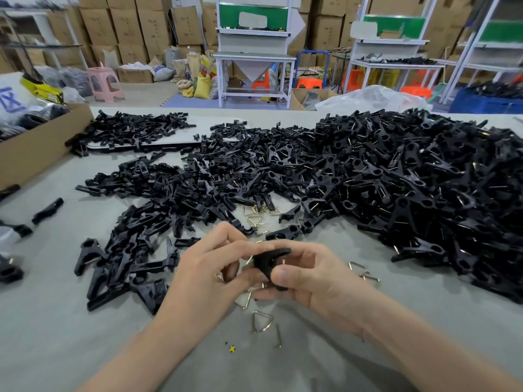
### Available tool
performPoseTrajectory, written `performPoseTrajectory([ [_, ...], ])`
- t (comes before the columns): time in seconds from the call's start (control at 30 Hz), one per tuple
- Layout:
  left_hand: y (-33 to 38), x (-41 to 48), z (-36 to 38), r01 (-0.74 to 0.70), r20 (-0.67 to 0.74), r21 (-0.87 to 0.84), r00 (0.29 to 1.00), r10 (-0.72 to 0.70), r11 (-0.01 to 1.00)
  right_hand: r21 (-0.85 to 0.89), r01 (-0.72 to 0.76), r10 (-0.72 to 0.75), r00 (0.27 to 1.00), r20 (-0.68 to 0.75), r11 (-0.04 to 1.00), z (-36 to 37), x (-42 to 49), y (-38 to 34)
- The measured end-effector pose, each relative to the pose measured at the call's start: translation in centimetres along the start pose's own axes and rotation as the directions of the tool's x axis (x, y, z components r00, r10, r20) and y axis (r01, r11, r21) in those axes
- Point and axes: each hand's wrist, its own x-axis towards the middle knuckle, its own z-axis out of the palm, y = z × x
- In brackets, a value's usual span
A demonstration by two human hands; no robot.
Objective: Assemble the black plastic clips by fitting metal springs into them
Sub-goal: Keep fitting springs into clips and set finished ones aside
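Midway, by the look of it: black clip [268,264] pinched above the near counter [85,335] between left grip [209,267] and right grip [308,275], sprung heap [410,179] right seemingly done, bare halves [135,227] left and loose springs [261,321] awaiting fitting.

Stacked cardboard boxes [127,26] line the far wall. Before them stand white workbenches [254,58] with green back panels (the right one carries a dark heap). On the grey floor [141,93] sit a pink stool [105,83], orange stools [310,83], filled sacks [202,84] and a blue crate [486,104].
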Motion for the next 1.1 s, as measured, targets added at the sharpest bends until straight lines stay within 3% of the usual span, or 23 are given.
performPoseTrajectory([
  [0.27, -0.3, 0.2, -0.1, 0.037, 0.07, -0.066, 0.997, -0.033, 0.997, 0.05, 0.103, -0.096, 0.987, -0.131, 0.993, 0.5, 0.2, 0.5],
  [0.4, -1.1, 0.4, -0.7, 0.05, 0.081, 0.05, 0.995, -0.054, 0.997, 0.077, 0.175, -0.158, 0.969, -0.193, 0.981, 0.4, 0.1, -0.2],
  [0.47, -2.0, 0.7, -1.2, 0.13, 0.031, 0.212, 0.99, -0.14, 0.969, 0.047, 0.187, -0.173, 0.961, -0.217, 0.981, 0.4, 0.0, -0.3],
  [0.53, -3.0, 0.9, -1.6, 0.255, 0.015, 0.418, 0.958, -0.287, 0.872, 0.004, 0.19, -0.184, 0.957, -0.225, 0.982, 0.5, -0.1, -0.3],
  [0.6, -3.7, 0.8, -1.9, 0.367, 0.042, 0.494, 0.895, -0.443, 0.788, -0.037, 0.192, -0.195, 0.952, -0.236, 0.981, 0.6, -0.1, -0.2],
  [0.67, -4.0, 0.6, -1.9, 0.385, 0.09, 0.505, 0.867, -0.491, 0.772, -0.061, 0.204, -0.213, 0.945, -0.249, 0.977, 0.6, -0.2, -0.1],
  [0.8, -3.9, 0.5, -1.8, 0.345, 0.156, 0.522, 0.86, -0.485, 0.78, -0.066, 0.281, -0.288, 0.929, -0.231, 0.958, 0.5, -0.2, -0.1],
  [0.93, -3.3, 0.6, -1.5, 0.328, 0.08, 0.424, 0.915, -0.395, 0.844, -0.034, 0.311, -0.309, 0.917, -0.253, 0.95, 0.0, 0.1, 0.0],
  [1.03, -2.7, 0.7, -1.4, 0.246, 0.037, 0.38, 0.959, -0.281, 0.892, -0.173, 0.272, -0.314, 0.902, -0.297, 0.947, -0.1, 0.2, 0.1],
  [1.1, -3.1, 0.7, -1.8, 0.267, 0.06, 0.447, 0.943, -0.326, 0.854, -0.346, 0.236, -0.356, 0.869, -0.343, 0.908, -0.3, 0.0, -0.2],
])
